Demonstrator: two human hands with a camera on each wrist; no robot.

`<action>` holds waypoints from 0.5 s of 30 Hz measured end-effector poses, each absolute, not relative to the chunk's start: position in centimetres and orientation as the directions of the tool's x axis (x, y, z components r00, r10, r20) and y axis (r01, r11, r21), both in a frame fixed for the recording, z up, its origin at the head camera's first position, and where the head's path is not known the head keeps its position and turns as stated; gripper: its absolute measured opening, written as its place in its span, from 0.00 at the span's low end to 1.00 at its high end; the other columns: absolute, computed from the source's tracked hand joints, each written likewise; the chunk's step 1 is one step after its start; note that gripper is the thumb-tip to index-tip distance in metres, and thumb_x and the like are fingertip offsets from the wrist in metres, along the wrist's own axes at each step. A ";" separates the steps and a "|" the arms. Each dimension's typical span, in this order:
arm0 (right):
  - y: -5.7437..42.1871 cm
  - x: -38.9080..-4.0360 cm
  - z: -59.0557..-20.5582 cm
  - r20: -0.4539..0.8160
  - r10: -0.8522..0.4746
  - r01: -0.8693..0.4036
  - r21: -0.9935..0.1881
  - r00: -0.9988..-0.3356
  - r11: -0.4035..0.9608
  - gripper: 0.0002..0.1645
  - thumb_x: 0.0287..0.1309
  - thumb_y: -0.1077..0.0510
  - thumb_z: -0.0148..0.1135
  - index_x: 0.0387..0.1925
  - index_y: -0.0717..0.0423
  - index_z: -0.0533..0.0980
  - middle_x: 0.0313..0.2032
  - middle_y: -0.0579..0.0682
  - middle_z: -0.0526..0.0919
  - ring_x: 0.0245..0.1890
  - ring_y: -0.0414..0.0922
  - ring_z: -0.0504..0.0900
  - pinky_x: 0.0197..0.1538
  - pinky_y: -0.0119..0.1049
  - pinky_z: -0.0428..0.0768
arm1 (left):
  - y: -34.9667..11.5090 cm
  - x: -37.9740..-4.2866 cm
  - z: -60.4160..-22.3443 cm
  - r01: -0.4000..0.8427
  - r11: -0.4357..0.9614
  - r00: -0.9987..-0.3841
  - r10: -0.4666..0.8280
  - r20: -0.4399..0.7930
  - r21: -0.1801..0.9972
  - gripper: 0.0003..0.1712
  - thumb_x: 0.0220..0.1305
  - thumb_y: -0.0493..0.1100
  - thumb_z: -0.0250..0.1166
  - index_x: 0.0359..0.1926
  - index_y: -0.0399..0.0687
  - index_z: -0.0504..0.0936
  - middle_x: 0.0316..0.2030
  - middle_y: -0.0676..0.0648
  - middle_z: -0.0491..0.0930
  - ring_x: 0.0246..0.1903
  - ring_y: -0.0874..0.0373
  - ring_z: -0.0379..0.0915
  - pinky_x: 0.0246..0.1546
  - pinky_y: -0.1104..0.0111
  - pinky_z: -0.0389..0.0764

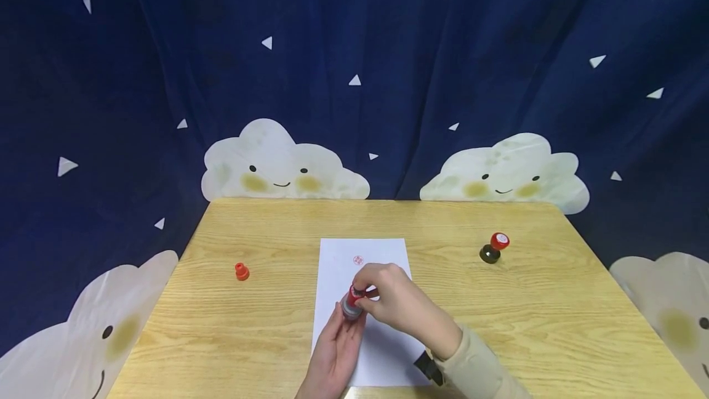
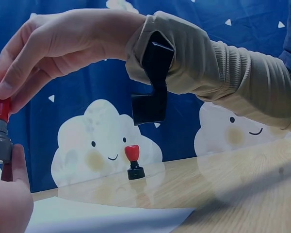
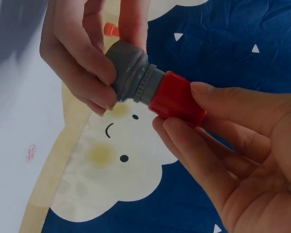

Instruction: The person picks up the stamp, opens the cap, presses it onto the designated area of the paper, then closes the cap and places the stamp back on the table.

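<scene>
Both hands share a self-inking stamp with a red handle [image 3: 177,99] and a grey base [image 3: 128,68], held above a white sheet of paper [image 1: 332,263]. My left hand [image 1: 338,350] grips the grey base between thumb and fingers, as the right wrist view shows. Thumb and fingertips of my right hand [image 1: 396,300] pinch the red handle from above. On the paper, just beyond the hands, is a small round red imprint [image 1: 358,260]. The stamp's underside is hidden by the left hand.
A second stamp with red knob and black base [image 1: 495,248] stands on the wooden table [image 1: 266,337] at the right. To the left sits a small orange-red stepped piece [image 1: 241,271]. A dark blue curtain with clouds [image 1: 277,168] hangs behind.
</scene>
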State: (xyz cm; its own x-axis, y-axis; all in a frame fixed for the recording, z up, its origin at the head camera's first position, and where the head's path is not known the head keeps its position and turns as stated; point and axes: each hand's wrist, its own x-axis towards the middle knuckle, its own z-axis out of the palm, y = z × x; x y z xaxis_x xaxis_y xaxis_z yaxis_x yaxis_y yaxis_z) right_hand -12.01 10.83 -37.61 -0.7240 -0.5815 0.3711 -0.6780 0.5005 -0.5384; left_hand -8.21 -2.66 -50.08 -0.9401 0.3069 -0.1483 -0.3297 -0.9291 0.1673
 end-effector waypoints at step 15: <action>11.0 -11.4 -37.5 0.399 -0.561 -0.675 -0.573 -0.725 0.465 0.12 0.43 0.72 0.67 0.29 0.57 0.76 0.30 0.45 0.80 0.33 0.38 0.81 0.35 0.24 0.82 | -2.8 -7.8 -49.9 -0.340 -0.918 -0.940 0.340 -0.035 0.206 0.19 0.74 0.43 0.42 0.60 0.39 0.66 0.60 0.43 0.68 0.62 0.56 0.64 0.68 0.68 0.54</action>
